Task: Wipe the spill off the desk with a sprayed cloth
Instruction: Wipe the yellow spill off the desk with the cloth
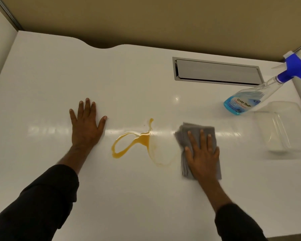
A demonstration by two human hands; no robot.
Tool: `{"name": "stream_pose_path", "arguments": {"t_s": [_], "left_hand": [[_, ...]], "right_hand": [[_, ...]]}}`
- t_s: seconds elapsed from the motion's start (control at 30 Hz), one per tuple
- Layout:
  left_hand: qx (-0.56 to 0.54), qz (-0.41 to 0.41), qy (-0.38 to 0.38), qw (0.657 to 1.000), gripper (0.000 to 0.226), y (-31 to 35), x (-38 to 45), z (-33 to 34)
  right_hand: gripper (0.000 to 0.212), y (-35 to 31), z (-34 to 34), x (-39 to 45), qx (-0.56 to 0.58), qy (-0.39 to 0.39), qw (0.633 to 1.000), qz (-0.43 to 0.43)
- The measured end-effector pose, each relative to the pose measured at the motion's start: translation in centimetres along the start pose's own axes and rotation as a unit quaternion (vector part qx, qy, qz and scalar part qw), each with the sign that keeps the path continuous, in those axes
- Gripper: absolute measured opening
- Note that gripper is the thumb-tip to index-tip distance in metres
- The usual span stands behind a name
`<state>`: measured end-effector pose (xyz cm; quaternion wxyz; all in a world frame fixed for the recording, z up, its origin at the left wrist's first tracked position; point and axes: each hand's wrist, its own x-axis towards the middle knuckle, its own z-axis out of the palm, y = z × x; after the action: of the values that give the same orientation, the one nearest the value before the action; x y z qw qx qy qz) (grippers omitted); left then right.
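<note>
An orange-brown spill (142, 139) loops across the middle of the white desk (42, 75), with a fainter smeared ring on its right side. My right hand (202, 153) presses flat on a folded grey cloth (195, 130) just right of the spill. My left hand (86, 124) rests flat on the desk to the left of the spill, fingers spread, holding nothing. A spray bottle (250, 96) with blue liquid and a blue trigger head stands at the back right.
A clear plastic container (283, 126) lies at the right edge, in front of the bottle. A grey cable hatch (215, 72) is set into the desk at the back. Beige partition walls (146, 18) enclose the desk behind and at both sides.
</note>
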<state>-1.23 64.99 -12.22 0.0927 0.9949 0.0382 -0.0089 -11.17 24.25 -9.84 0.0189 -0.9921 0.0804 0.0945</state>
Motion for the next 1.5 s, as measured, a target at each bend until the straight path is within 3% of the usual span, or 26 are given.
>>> {"name": "stream_pose_path", "arguments": {"t_s": [0.1, 0.23, 0.37, 0.5, 0.67, 0.73, 0.87, 1.03, 1.2, 1.27, 1.37, 1.5], "left_hand": [[0.002, -0.002, 0.000, 1.000, 0.073, -0.1, -0.1, 0.1], [0.007, -0.002, -0.001, 1.000, 0.071, 0.0, -0.1, 0.0], [-0.003, 0.001, 0.001, 1.000, 0.073, 0.2, -0.1, 0.0], [-0.010, 0.005, 0.008, 1.000, 0.073, 0.0, -0.2, 0.1], [0.000, 0.001, 0.006, 1.000, 0.074, 0.1, -0.1, 0.2], [-0.002, 0.000, 0.007, 1.000, 0.074, 0.0, -0.1, 0.3], [-0.003, 0.002, 0.008, 1.000, 0.074, 0.0, -0.1, 0.3], [-0.004, -0.001, 0.012, 1.000, 0.072, 0.0, -0.2, 0.3], [-0.008, -0.003, 0.010, 1.000, 0.072, -0.1, -0.1, 0.0], [-0.008, -0.004, 0.009, 1.000, 0.072, -0.1, -0.2, 0.0], [-0.009, -0.006, 0.007, 1.000, 0.072, -0.2, -0.2, 0.2], [-0.005, -0.007, 0.005, 1.000, 0.072, -0.2, -0.2, 0.3]], "right_hand": [[0.067, -2.4, -1.0, 6.2, 0.007, 0.007, 1.000, 0.024], [0.066, -8.8, -0.9, 8.6, 0.005, 0.020, 0.999, -0.043], [0.065, -11.2, 1.0, 2.3, 0.021, 0.020, 0.989, -0.145], [0.062, -6.4, 2.7, -4.9, 0.029, 0.009, 0.976, -0.215], [0.065, -0.8, 0.1, -1.4, 0.038, 0.002, 0.994, -0.103], [0.066, -1.4, -0.8, 2.4, 0.034, 0.018, 0.997, -0.062], [0.065, -6.2, -1.5, 8.2, 0.032, 0.028, 0.997, -0.063], [0.061, -11.0, 0.1, 5.0, 0.039, 0.030, 0.987, -0.156], [0.061, -7.0, 3.0, -3.8, 0.035, 0.023, 0.959, -0.282], [0.059, -3.3, 2.7, -4.7, 0.041, 0.016, 0.962, -0.270], [0.060, -0.2, 0.9, -1.0, 0.049, 0.016, 0.982, -0.182], [0.064, -3.4, -1.4, 7.0, 0.042, 0.028, 0.995, -0.088]]}}
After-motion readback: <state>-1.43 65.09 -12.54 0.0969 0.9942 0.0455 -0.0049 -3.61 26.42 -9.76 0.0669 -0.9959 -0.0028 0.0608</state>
